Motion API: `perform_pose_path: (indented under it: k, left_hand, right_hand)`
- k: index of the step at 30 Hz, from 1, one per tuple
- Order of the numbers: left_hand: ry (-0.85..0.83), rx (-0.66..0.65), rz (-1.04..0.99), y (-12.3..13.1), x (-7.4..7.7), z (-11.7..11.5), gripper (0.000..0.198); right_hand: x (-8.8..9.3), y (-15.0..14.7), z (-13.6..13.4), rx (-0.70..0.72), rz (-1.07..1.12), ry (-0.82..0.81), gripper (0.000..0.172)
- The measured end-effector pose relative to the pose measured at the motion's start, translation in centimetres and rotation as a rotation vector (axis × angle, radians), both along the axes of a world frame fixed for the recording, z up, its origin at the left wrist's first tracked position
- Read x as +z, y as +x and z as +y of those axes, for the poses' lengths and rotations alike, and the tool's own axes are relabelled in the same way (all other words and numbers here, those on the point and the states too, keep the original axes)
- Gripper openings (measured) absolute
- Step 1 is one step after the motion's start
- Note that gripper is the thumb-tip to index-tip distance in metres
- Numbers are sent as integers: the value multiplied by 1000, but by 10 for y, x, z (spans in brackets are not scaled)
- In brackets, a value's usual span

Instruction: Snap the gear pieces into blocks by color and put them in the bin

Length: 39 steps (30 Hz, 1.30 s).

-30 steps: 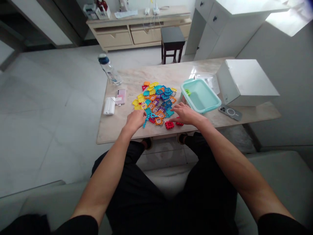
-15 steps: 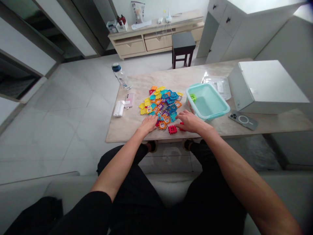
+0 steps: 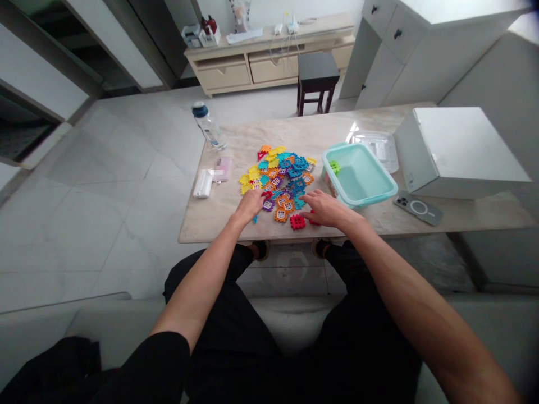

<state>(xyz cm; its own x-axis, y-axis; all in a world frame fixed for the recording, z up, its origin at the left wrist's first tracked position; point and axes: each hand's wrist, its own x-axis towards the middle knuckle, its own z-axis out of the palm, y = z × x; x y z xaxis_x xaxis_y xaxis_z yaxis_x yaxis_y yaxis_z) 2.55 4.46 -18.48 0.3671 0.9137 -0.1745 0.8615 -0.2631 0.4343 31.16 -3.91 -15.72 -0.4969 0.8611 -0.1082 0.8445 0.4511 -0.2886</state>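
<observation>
Colourful plastic interlocking tiles, among them a purple window tile (image 3: 268,205), form a loose pile on the table. At the pile's near left edge is my left hand (image 3: 249,206), its fingers closed on a red interlocking tile (image 3: 266,194). A small blue piece (image 3: 255,219) pokes out below that hand. My right hand (image 3: 323,209) rests at the pile's right side, fingers stretched and thumb apart. Beneath it, a red tile (image 3: 313,217) is partly covered. Another red square tile (image 3: 297,222) lies flat just left of my right thumb.
Right of the pile stands a turquoise tub (image 3: 365,199) with a green tile (image 3: 334,166) inside. A clear plastic lid (image 3: 381,147), a white box (image 3: 463,148) and a grey phone (image 3: 419,207) lie beyond. At left are a water bottle (image 3: 209,129) and a white packet (image 3: 203,183).
My left hand has shifted slightly left and away from me, with a red tile at its fingertips. The purple window tile and a blue piece now show near it. My right hand stays nearly still.
</observation>
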Motion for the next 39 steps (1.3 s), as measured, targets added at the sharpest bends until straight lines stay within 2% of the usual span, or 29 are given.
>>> perform_pose_path:
  k: [3,5,8,11,14,18,22,24,27,30,34,39]
  left_hand:
    - [8,104,-162,4,14,5,28]
    - [-100,160,-402,10,23,3,35]
    - [-265,183,-743,18,33,-5,36]
    - [-288,184,-836,23,40,-13,34]
    - [-323,184,-851,24,44,-17,36]
    - [-429,117,-811,25,47,-21,31]
    - [-477,36,-819,27,48,-25,27]
    - [-478,39,-794,28,48,-25,24]
    - [-344,114,-720,26,47,-22,18]
    - [-193,186,-710,23,49,-16,12]
    - [-182,212,-732,21,52,-12,8]
    - [-156,140,-695,22,53,-14,8]
  right_hand:
    - [2,-5,1,-28,3,24,49]
    - [5,-8,2,-49,38,62,56]
    - [12,-13,3,-69,179,173,76]
    - [20,-19,4,-105,346,286,82]
    - [28,-25,2,-75,396,318,80]
    - [34,-31,-2,70,357,309,72]
    - [30,-34,1,112,366,309,57]
    - [25,-32,3,111,364,307,52]
    - [13,-25,5,81,279,241,50]
    - [-1,-18,4,71,103,74,43]
    - [-14,-16,1,66,-46,-91,38]
    - [-21,-26,1,62,-100,-147,38]
